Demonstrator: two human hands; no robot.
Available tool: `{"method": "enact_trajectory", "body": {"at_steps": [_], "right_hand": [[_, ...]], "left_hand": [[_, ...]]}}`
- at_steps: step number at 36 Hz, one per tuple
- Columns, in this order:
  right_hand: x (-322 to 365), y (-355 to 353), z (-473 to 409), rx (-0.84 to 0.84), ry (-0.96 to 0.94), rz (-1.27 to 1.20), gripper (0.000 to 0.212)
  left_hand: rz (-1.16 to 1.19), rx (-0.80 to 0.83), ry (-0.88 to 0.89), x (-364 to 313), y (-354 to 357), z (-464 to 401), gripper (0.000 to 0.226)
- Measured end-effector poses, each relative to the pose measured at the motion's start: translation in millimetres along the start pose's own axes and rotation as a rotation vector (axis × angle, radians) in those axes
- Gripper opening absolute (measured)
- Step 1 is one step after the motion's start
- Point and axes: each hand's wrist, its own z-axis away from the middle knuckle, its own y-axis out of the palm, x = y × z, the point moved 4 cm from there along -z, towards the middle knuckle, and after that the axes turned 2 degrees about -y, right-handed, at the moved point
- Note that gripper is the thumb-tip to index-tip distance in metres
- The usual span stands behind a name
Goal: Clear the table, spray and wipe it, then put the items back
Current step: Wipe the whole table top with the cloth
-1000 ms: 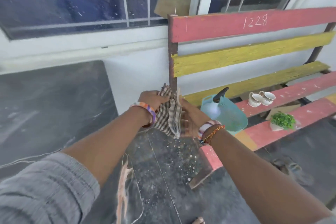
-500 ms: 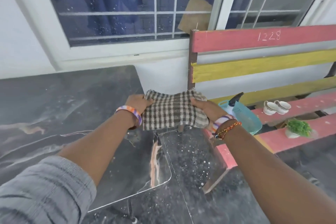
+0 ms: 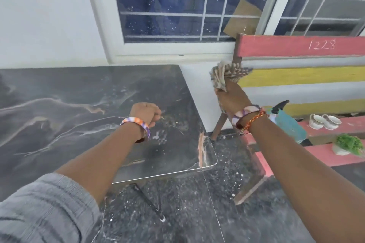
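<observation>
table (image 3: 59, 108): dark marble-look top with pale veins, rounded near corner, white specks near that corner.
checked cloth (image 3: 225, 75): brown-and-white, bunched up, gripped in the right hand (image 3: 231, 98), raised off the table beside the bench end.
spray bottle (image 3: 288, 124): teal, black trigger, lying tilted on the bench seat.
two white cups (image 3: 324, 121): side by side on a red slat.
small potted plant (image 3: 347, 145): green, white pot, front slat.

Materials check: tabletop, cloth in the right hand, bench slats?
Tabletop: dark stone-look slab with pale veins and a glossy sheen; real marble or printed laminate, can't tell.
Cloth: woven fabric, brown-and-cream check, bunched softly in the right hand.
Bench slats: wood planks by the look, matte red and yellow paint, worn and scuffed.
</observation>
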Motion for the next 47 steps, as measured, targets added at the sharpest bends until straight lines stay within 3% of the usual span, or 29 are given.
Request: {"method": "enact_trajectory", "body": {"at_steps": [3, 5, 7, 11, 13, 16, 20, 23, 26, 31, 35, 38, 47], "right_hand": [[19.0, 45.6, 23.1, 0.470, -0.125, 0.293, 0.046], [15.0, 73.3, 39.1, 0.772, -0.185, 0.464, 0.050], [9.8, 94.0, 43.1, 0.865, -0.145, 0.488, 0.045], [8.8, 122.2, 30.4, 0.532, -0.087, 0.251, 0.037], [3.3, 143.4, 27.4, 0.407, -0.073, 0.277, 0.042], [-5.7, 186.2, 33.9, 0.413, 0.011, 0.639, 0.061], [-1.7, 223.1, 38.6, 0.335, 0.157, 0.643, 0.073], [17.8, 242.4, 41.5, 0.337, 0.186, 0.632, 0.067], [52.4, 270.8, 43.7, 0.324, 0.078, 0.596, 0.057], [128.1, 329.6, 84.2, 0.462, -0.300, 0.519, 0.052], [137.8, 333.1, 128.3, 0.534, -0.420, 0.491, 0.054], [104.8, 301.6, 135.0, 0.480, -0.297, 0.520, 0.056], [-34.3, 170.8, 95.2, 0.113, 0.562, 0.565, 0.052]], "left_hand": [[-0.209, -0.172, 0.026, 2.6, -41.0, -7.4, 0.031], [-0.578, -0.235, 0.110, -2.1, -60.9, -1.0, 0.033], [-0.655, -0.267, 0.090, 3.3, -80.7, -3.3, 0.033], [-0.512, -0.319, 0.051, 28.0, -113.7, -14.4, 0.028], [-0.541, -0.292, 0.083, 40.3, -125.7, -17.5, 0.026], [-0.695, -0.209, 0.145, 55.2, -144.2, -21.9, 0.023], [-0.752, -0.168, 0.223, 69.3, -177.4, -28.4, 0.021], [-0.738, -0.175, 0.241, 73.0, -200.1, -31.4, 0.023], [-0.687, -0.198, 0.252, 73.9, -219.1, -35.4, 0.023], [-0.659, -0.238, 0.334, 68.5, -235.5, -37.6, 0.025], [-0.638, -0.215, 0.369, 56.7, -229.1, -41.0, 0.028], [-0.662, -0.134, 0.389, 53.8, -218.0, -42.7, 0.027], [-0.788, 0.106, 0.460, 67.2, -194.1, -28.9, 0.022]]}}
